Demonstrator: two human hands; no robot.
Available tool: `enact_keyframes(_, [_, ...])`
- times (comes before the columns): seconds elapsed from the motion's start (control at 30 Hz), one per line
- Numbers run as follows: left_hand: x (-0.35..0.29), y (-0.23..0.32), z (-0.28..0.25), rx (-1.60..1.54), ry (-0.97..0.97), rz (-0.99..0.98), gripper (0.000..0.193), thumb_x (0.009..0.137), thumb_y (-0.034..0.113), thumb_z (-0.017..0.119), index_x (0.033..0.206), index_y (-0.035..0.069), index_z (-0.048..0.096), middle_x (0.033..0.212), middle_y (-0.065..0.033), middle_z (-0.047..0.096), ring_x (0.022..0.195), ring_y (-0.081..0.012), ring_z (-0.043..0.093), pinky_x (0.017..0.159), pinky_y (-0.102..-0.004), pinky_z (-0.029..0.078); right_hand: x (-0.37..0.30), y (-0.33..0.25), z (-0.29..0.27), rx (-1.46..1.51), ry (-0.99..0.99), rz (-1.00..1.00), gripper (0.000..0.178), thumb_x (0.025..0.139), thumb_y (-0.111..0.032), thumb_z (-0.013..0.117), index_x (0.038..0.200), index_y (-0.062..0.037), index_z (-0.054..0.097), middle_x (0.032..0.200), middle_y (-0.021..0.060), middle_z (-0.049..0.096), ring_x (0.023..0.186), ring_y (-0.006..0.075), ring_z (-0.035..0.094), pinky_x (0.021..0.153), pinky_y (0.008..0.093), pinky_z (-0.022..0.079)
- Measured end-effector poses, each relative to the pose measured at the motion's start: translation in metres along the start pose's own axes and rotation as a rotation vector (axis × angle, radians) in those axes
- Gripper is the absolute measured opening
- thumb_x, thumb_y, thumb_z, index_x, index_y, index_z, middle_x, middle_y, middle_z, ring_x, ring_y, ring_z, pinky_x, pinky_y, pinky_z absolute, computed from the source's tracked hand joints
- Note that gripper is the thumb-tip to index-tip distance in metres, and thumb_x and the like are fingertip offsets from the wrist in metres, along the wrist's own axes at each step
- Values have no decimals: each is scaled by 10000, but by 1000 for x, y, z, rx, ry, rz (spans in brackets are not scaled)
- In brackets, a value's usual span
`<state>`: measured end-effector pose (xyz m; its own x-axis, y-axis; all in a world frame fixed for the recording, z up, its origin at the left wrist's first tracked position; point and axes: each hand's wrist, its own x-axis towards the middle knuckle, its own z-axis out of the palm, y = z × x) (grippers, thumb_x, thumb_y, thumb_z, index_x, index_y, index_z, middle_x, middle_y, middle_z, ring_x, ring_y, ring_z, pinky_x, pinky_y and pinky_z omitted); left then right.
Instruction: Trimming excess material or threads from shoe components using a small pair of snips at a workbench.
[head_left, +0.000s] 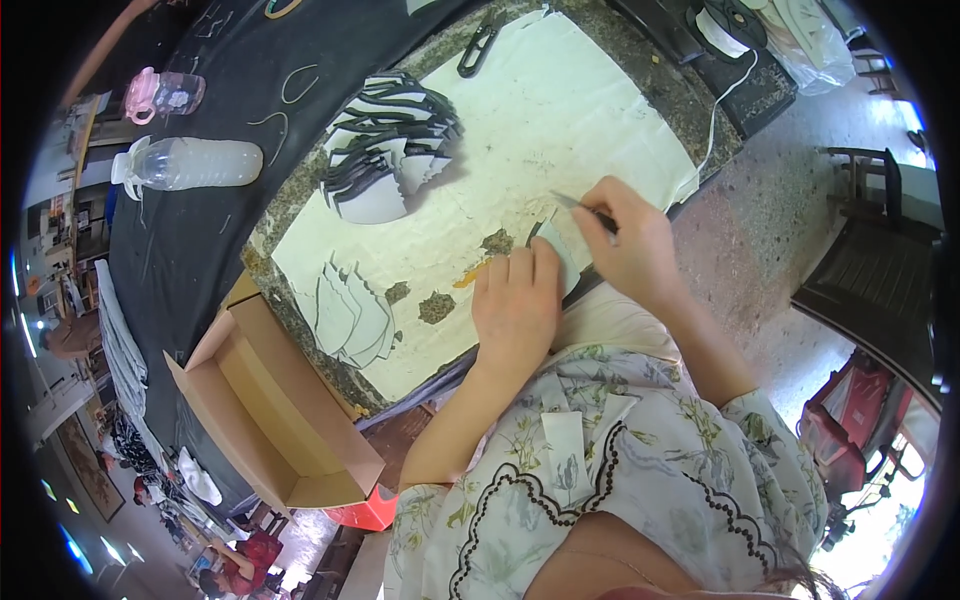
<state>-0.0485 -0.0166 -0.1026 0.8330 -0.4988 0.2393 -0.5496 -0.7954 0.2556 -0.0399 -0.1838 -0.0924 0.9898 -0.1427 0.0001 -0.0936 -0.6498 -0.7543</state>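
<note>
My left hand (517, 300) lies flat, pressing a pale flat piece (567, 250) onto the cream sheet (540, 110) covering the stone work slab. My right hand (630, 240) grips a thin metal blade tool (582, 206), its tip resting on the far edge of that piece. A stack of pale cut pieces with scalloped edges (350, 310) lies to the left of my left hand. Farther back sits a fanned pile of dark-edged cut pieces (390, 150).
An open cardboard box (270, 410) hangs off the slab's near left edge. A clear plastic bottle (190, 163) and a pink-lidded cup (165, 95) lie on the dark cloth at left. Black scissors (478, 48) rest at the back. A white cord (715, 110) runs at right.
</note>
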Motion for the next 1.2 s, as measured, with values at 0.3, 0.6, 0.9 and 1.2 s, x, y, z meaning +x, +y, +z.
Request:
enact_keyframes(0.3, [-44,-24,-25,-237,232,56,341,771,97,722,1101,37,667,893,-77,618,768,-260,601,683,-367,505,7,7,4,-160,-30,-329,186,744,-58,728,858,-58,581,809,92,562,693,301,590,601,394,485])
enact_keyframes(0.6, [-105,-119,-92,409,530,-355,251,797,58,737,1043,10,712,1049,-117,663,986,-316,615,819,-383,508,6,-24,13,544,-397,-38,55,887,-52,660,864,-2,655,646,-31,524,619,31,423,542,223,360])
enact_keyframes(0.9, [12,-126,-41,-43,357,-316,386,811,143,735,1161,18,628,1155,-145,639,1025,-306,633,876,-357,513,-24,-69,29,735,-967,-183,139,908,-127,685,855,1,670,663,4,578,632,58,443,580,242,401])
enact_keyframes(1.2, [22,-118,-45,-118,341,-403,393,855,212,680,1173,-12,622,1196,-184,631,1037,-326,635,895,-388,503,-9,-61,32,852,-790,178,112,931,-151,645,901,-50,607,693,-59,533,591,13,465,537,190,363])
